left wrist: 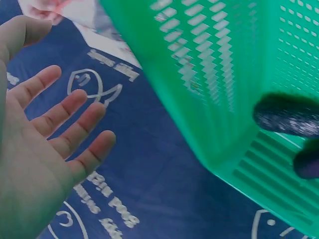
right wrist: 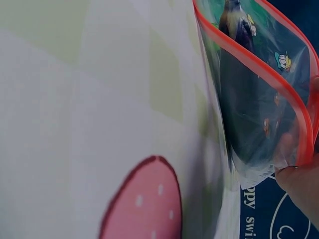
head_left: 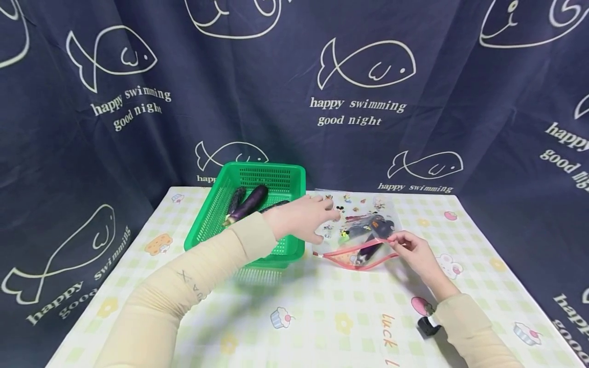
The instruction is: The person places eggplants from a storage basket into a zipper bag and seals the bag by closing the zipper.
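My left hand (head_left: 301, 217), fingers spread and holding nothing, is over the right rim of the green plastic basket (head_left: 198, 217), beside the bag. Inside the basket are a purple eggplant (head_left: 252, 202), a dark bumpy cucumber (head_left: 236, 198) and another dark vegetable (head_left: 275, 206) partly hidden by my arm. With thumb and fingers, my right hand (head_left: 416, 255) pinches the right end of a clear zip bag's red-edged mouth (head_left: 340, 251). The mouth gapes toward me. Within the cartoon-printed bag (right wrist: 254, 159) lies an eggplant (head_left: 368, 250) among other dark shapes, blurred by the plastic.
A checked tablecloth (head_left: 322, 296) with cupcake and flower prints covers the table. Dark blue curtains (head_left: 285, 102) with fish drawings hang close behind and at both sides. A small black device (head_left: 429, 326) is at my right wrist.
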Action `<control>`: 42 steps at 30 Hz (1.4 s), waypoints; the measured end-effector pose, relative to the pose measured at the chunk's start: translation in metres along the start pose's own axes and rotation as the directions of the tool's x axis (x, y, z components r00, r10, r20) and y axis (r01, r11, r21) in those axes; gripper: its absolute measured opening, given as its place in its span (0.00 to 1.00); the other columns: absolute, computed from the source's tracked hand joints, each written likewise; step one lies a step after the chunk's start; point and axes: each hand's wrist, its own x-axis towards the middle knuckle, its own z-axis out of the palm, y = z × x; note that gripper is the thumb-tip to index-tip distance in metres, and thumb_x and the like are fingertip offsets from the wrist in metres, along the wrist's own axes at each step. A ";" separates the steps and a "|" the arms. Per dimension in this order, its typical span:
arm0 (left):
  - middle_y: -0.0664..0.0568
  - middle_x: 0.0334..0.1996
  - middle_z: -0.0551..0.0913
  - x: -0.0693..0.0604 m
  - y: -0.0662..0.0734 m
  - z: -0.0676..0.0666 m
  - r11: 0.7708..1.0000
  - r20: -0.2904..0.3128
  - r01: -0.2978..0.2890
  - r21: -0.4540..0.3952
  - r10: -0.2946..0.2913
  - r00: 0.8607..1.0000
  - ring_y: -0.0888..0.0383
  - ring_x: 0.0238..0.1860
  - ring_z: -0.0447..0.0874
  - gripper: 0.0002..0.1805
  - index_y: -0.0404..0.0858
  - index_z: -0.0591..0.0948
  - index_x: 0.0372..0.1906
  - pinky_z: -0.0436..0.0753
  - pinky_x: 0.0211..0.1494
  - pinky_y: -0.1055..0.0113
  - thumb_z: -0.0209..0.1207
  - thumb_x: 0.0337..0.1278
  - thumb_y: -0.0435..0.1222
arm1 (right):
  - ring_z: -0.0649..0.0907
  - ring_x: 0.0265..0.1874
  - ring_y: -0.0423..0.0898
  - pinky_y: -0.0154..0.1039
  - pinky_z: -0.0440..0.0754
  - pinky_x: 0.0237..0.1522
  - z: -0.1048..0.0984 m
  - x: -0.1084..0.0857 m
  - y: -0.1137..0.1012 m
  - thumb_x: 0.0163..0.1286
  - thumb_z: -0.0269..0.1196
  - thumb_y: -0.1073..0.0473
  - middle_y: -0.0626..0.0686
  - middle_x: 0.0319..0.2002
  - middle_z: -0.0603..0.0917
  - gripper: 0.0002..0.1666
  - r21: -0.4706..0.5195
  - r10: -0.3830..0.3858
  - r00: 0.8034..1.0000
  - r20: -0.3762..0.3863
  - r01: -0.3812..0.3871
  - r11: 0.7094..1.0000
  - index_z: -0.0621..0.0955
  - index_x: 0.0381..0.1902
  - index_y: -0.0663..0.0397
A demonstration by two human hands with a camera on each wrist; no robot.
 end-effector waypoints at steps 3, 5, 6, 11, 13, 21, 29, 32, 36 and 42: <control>0.54 0.63 0.67 -0.001 -0.011 0.004 1.000 -0.030 0.012 -0.020 -0.013 0.999 0.53 0.62 0.65 0.31 0.54 0.67 0.64 0.68 0.61 0.55 0.60 0.53 0.51 | 0.78 0.28 0.32 0.25 0.74 0.31 -0.001 0.000 0.001 0.61 0.60 0.68 0.42 0.29 0.81 0.06 0.005 0.004 1.000 0.001 -0.004 1.000 0.80 0.37 0.63; 0.55 0.61 0.68 -0.002 -0.018 0.006 0.999 -0.058 0.021 -0.033 -0.023 0.998 0.54 0.60 0.66 0.32 0.53 0.66 0.64 0.70 0.58 0.57 0.60 0.53 0.50 | 0.77 0.28 0.31 0.25 0.74 0.30 -0.002 0.000 0.000 0.62 0.60 0.68 0.42 0.29 0.81 0.06 0.006 0.003 1.000 0.006 -0.003 1.000 0.80 0.38 0.64; 0.55 0.59 0.69 -0.002 -0.022 0.006 0.999 -0.073 0.028 -0.035 -0.031 0.997 0.55 0.58 0.67 0.32 0.53 0.66 0.65 0.70 0.55 0.59 0.59 0.53 0.50 | 0.77 0.28 0.31 0.25 0.74 0.30 -0.002 0.000 -0.002 0.62 0.60 0.68 0.42 0.30 0.81 0.07 -0.002 0.008 1.000 0.013 -0.008 1.000 0.79 0.38 0.65; 0.54 0.54 0.71 -0.002 -0.040 0.010 0.994 -0.109 0.086 -0.069 -0.093 0.990 0.56 0.51 0.69 0.34 0.50 0.64 0.67 0.72 0.47 0.62 0.59 0.54 0.47 | 0.77 0.28 0.31 0.25 0.75 0.30 -0.004 0.000 -0.004 0.63 0.61 0.68 0.49 0.31 0.82 0.08 -0.026 0.003 1.000 0.019 -0.002 1.000 0.79 0.39 0.68; 0.54 0.54 0.71 -0.001 -0.047 0.012 0.991 -0.105 0.114 -0.077 -0.121 0.987 0.56 0.51 0.69 0.34 0.49 0.64 0.67 0.72 0.46 0.62 0.60 0.54 0.47 | 0.77 0.28 0.31 0.25 0.74 0.30 -0.004 0.001 -0.004 0.64 0.61 0.67 0.51 0.31 0.83 0.08 -0.037 0.006 1.000 0.019 -0.006 0.999 0.79 0.39 0.68; 0.50 0.61 0.67 -0.002 -0.066 0.026 0.968 0.007 0.203 -0.147 -0.204 0.979 0.52 0.59 0.67 0.38 0.48 0.62 0.68 0.72 0.59 0.55 0.62 0.53 0.48 | 0.77 0.27 0.31 0.26 0.74 0.29 -0.005 0.001 -0.007 0.63 0.61 0.69 0.45 0.29 0.82 0.07 -0.039 0.023 1.000 0.014 -0.022 0.999 0.79 0.39 0.68; 0.49 0.64 0.63 -0.006 -0.088 0.043 0.933 0.078 0.300 -0.198 -0.290 0.954 0.48 0.64 0.62 0.39 0.49 0.60 0.69 0.68 0.62 0.51 0.63 0.53 0.47 | 0.76 0.26 0.32 0.25 0.73 0.29 -0.004 -0.003 -0.033 0.62 0.60 0.71 0.55 0.29 0.82 0.07 -0.074 0.010 1.000 0.008 -0.009 0.997 0.79 0.38 0.70; 0.47 0.65 0.62 -0.008 -0.097 0.049 0.915 0.102 0.333 -0.229 -0.318 0.943 0.46 0.64 0.61 0.38 0.50 0.60 0.69 0.68 0.61 0.48 0.63 0.53 0.46 | 0.77 0.27 0.33 0.25 0.74 0.29 -0.004 -0.004 -0.034 0.62 0.59 0.72 0.56 0.29 0.82 0.07 -0.074 0.011 1.000 0.005 -0.011 0.997 0.79 0.38 0.71; 0.44 0.67 0.60 -0.010 -0.106 0.058 0.892 0.145 0.378 -0.247 -0.351 0.925 0.43 0.66 0.59 0.38 0.50 0.59 0.69 0.66 0.63 0.45 0.62 0.54 0.46 | 0.77 0.27 0.33 0.25 0.74 0.29 -0.004 -0.004 -0.033 0.62 0.60 0.72 0.55 0.30 0.82 0.07 -0.065 0.006 1.000 0.005 -0.006 0.998 0.79 0.38 0.71; 0.43 0.69 0.58 -0.013 -0.111 0.069 0.859 0.191 0.432 -0.275 -0.392 0.900 0.41 0.67 0.58 0.39 0.50 0.59 0.70 0.70 0.61 0.47 0.63 0.54 0.42 | 0.77 0.27 0.33 0.26 0.74 0.30 -0.003 -0.004 -0.029 0.62 0.60 0.71 0.54 0.30 0.82 0.07 -0.051 0.010 1.000 0.009 -0.009 0.999 0.79 0.39 0.70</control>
